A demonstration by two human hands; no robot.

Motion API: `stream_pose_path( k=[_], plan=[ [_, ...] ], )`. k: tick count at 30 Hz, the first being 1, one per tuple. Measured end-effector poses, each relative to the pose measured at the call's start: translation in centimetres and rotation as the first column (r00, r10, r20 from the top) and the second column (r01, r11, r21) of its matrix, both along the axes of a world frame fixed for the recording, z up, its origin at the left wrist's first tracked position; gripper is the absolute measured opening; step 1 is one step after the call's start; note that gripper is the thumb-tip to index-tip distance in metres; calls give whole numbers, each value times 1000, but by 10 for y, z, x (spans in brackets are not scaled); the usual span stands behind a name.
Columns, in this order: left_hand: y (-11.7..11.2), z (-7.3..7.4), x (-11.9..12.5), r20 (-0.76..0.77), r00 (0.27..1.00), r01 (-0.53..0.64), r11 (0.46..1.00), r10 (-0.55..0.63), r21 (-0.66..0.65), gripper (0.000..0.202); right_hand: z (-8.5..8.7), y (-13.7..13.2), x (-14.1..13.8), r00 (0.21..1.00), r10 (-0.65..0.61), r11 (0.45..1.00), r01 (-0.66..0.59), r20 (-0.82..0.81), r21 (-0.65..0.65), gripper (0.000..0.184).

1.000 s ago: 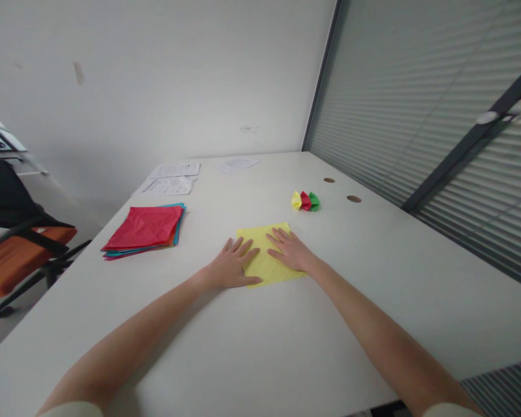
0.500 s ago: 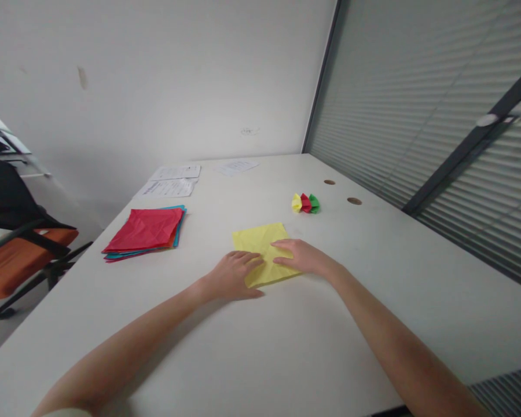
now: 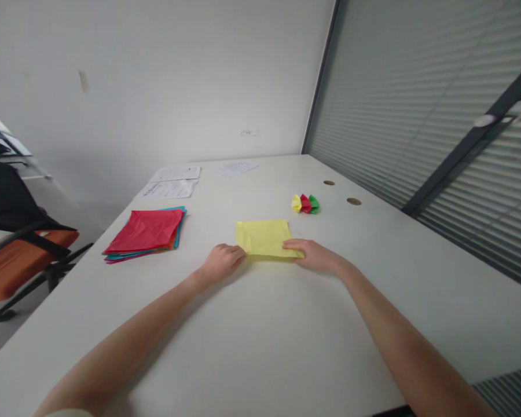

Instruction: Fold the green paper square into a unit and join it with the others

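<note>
A yellow sheet of thin paper (image 3: 263, 236) lies in front of me, its near edge lifted slightly off the white table (image 3: 260, 336). My left hand (image 3: 223, 262) pinches the near left corner, fingers curled over it. At the near right corner my right hand (image 3: 311, 255) grips the same sheet, fingers on top and the thumb underneath or hidden. Beyond the sheet to the right sit small gathered paper pieces in yellow, red and green (image 3: 305, 204), side by side.
To the left is a stack of coloured paper sheets, red on top (image 3: 150, 230). Printed papers (image 3: 170, 188) lie near the back left, another printed sheet (image 3: 237, 168) at the back. Two round holes pierce the table at right. An orange-seated chair (image 3: 35, 252) stands at left.
My hands have moved from lying flat on the yellow sheet to its near corners. The sheet has turned squarer to me, and its near edge has moved away from me and lifted.
</note>
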State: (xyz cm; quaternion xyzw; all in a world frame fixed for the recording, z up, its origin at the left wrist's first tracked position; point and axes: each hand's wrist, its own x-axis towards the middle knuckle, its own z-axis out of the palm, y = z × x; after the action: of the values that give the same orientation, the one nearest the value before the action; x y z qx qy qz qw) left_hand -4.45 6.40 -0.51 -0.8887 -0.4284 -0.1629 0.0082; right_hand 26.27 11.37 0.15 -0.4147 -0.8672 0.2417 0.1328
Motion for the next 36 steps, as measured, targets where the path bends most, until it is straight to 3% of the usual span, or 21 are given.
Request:
stream_pose_path(
  k=[3, 8, 11, 16, 19, 23, 26, 29, 32, 36],
  plan=[
    [4, -3, -8, 76, 997, 29, 999, -30, 16, 32, -7, 5, 3, 994, -48, 999, 50, -103, 15, 57],
    [15, -12, -22, 188, 979, 94, 994, -84, -46, 46, -14, 2, -4, 976, -101, 992, 114, -194, 59, 65],
    [24, -18, -29, 271, 957, 139, 981, -99, -134, 37, -17, 2, -7, 977, -52, 994, 71, -207, 85, 54],
    [30, -21, -32, 466, 882, 66, 962, 68, -264, 35, -23, 8, -6, 975, -48, 984, 83, -216, 156, 28],
    [32, -18, -28, 606, 780, 6, 966, 157, -258, 32, -26, 8, -8, 926, -136, 984, 167, -351, 60, 27],
    [32, -14, -23, 714, 600, -141, 926, 361, -350, 34, -25, 6, -18, 747, -307, 951, 218, -590, -219, 41],
    [30, -10, -22, 695, 582, -20, 862, 422, -507, 40, -19, 3, -26, 646, -326, 944, 188, -690, -270, 48],
    [26, -5, -22, 711, 571, 165, 791, 410, -589, 40, -12, -1, -30, 616, -319, 945, 153, -720, -288, 50],
    [24, -2, -23, 747, 530, 292, 741, 402, -605, 45, -7, -5, -29, 671, -294, 951, 131, -681, -281, 45],
    [25, -4, -26, 753, 505, 252, 762, 423, -597, 40, -6, -7, -25, 721, -271, 958, 141, -638, -249, 40]
  ],
)
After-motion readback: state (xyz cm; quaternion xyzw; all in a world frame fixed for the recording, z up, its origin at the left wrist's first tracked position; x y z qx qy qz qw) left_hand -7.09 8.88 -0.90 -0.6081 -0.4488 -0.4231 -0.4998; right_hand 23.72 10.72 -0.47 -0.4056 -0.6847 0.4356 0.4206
